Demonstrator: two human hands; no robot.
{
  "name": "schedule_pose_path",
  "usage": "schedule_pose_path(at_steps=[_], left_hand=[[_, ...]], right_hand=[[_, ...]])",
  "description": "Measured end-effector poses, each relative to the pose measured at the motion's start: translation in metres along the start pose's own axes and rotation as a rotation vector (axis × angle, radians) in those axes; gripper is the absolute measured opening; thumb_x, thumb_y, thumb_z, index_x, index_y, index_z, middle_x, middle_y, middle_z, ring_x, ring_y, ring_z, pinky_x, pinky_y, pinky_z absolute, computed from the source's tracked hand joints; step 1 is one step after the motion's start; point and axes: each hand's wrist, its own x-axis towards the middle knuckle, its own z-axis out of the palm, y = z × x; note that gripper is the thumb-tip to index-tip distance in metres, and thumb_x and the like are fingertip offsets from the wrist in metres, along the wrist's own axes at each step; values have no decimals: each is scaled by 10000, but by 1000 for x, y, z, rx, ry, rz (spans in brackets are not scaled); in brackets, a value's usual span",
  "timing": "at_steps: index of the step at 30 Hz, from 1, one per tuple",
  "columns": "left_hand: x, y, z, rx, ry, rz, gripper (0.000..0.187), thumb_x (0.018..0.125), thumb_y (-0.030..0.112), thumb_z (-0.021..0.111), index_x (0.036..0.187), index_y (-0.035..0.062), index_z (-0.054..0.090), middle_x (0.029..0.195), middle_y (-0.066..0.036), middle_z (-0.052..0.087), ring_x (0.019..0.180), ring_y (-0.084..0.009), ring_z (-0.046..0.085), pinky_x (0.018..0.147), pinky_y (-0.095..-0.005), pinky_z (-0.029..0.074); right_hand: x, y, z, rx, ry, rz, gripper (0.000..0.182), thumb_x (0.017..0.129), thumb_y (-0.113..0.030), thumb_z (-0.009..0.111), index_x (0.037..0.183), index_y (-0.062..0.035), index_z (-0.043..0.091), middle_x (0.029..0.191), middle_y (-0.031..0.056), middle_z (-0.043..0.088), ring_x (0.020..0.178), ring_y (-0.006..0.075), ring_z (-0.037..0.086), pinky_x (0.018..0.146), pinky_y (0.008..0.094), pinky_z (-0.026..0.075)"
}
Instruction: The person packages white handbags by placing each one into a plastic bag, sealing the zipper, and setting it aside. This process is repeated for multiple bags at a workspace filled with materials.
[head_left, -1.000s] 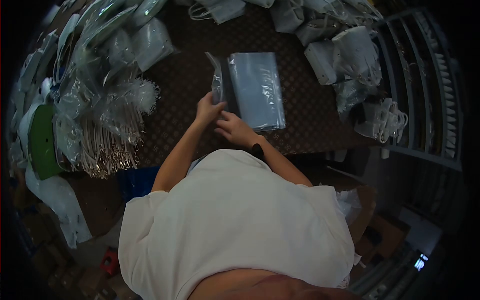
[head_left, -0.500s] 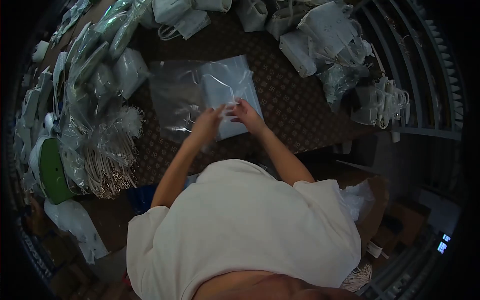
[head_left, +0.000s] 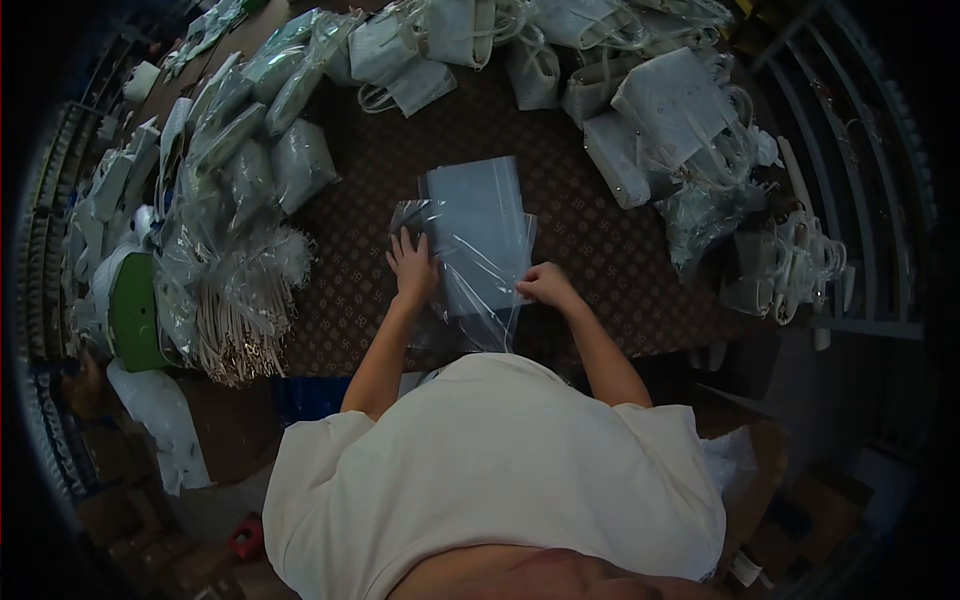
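A pale stack of flat plastic bags (head_left: pixel 475 200) lies on the brown patterned table in front of me. Over its near part spreads a clear plastic bag (head_left: pixel 480 285), creased and shiny, its lower end hanging toward my shirt. My left hand (head_left: pixel 412 268) rests at the left side of this clear bag with fingers spread flat. On the other side, my right hand (head_left: pixel 548 286) is closed in a pinch at the bag's right edge. The fingertips of that hand are partly hidden.
White handbags (head_left: pixel 675 105) wrapped in plastic crowd the table's far and right sides. Wrapped bags and a bundle of white straps (head_left: pixel 240 325) with metal ends line the left, beside a green piece (head_left: pixel 135 312). Metal racking (head_left: pixel 850 130) stands at right.
My hands have moved apart, the left to the bag's left side and the right to its right edge. The clear bag, earlier spread out left of the stack, now lies across it.
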Motion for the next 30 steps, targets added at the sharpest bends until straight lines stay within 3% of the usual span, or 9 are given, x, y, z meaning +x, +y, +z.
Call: schedule_pose_path(at_steps=[2, 4, 7, 15, 18, 22, 25, 27, 30], left_hand=[[4, 16, -19, 22, 81, -26, 391, 779, 258, 619, 1117, 75, 544, 1216, -181, 443, 1121, -343, 427, 936, -476, 320], [1, 67, -70, -547, -271, -20, 311, 731, 197, 683, 971, 21, 593, 1022, -157, 573, 912, -253, 581, 781, -356, 464], [-13, 89, -66, -784, -227, -1, 272, 699, 131, 717, 903, -7, 601, 817, -102, 634, 680, -137, 603, 608, -254, 491], [-8, 57, -49, -1034, -188, -312, 159, 719, 70, 686, 851, -11, 650, 711, -89, 644, 639, -92, 583, 600, -224, 469], [1, 51, -49, -1192, -234, -433, 123, 730, 47, 652, 832, -20, 636, 700, -99, 626, 623, -99, 563, 592, -241, 461], [31, 11, -49, -549, 352, -369, 59, 756, 23, 548, 732, -30, 555, 725, -169, 569, 696, -290, 571, 628, -367, 443], [40, -8, -74, -439, 294, -410, 52, 774, 36, 523, 775, -16, 520, 761, -195, 563, 738, -360, 553, 641, -408, 429], [39, 10, -79, -521, 178, -241, 68, 791, 41, 499, 838, -6, 486, 771, -210, 551, 743, -375, 547, 642, -418, 427], [20, 63, -77, -507, 73, -25, 77, 803, 34, 473, 868, -5, 474, 785, -224, 536, 765, -395, 538, 649, -437, 432]], right_hand=[[4, -9, 3, 110, 38, -59, 265, 748, -247, 644, 694, 12, 637, 563, 23, 569, 507, 94, 517, 486, 246, 416], [9, -19, 11, 227, 78, -104, 255, 743, -243, 655, 705, 8, 643, 570, 18, 570, 507, 90, 511, 484, 237, 410], [15, -37, 20, 483, 26, -191, 221, 741, -228, 679, 707, -12, 644, 582, 8, 571, 509, 72, 497, 479, 210, 393], [28, -63, 22, 491, -146, -302, 176, 783, -193, 652, 723, -28, 637, 614, -9, 558, 532, 49, 464, 489, 183, 376], [31, -67, 29, 296, 56, -491, 198, 777, -176, 650, 692, -2, 611, 609, -13, 555, 537, 58, 466, 495, 196, 384], [15, -69, 24, 182, 160, -378, 218, 734, -154, 667, 654, 24, 570, 604, 20, 550, 555, 76, 477, 517, 219, 404], [8, -55, 19, -2, 284, -289, 226, 688, -143, 680, 634, 23, 536, 575, 67, 542, 548, 115, 515, 516, 254, 416], [23, -49, 25, -381, 693, -597, 198, 674, -133, 653, 646, 22, 533, 570, 129, 558, 533, 271, 563, 515, 326, 437], [42, -80, 17, -244, 870, -620, 209, 701, -139, 638, 655, 30, 525, 587, 144, 573, 571, 309, 581, 530, 353, 454]])
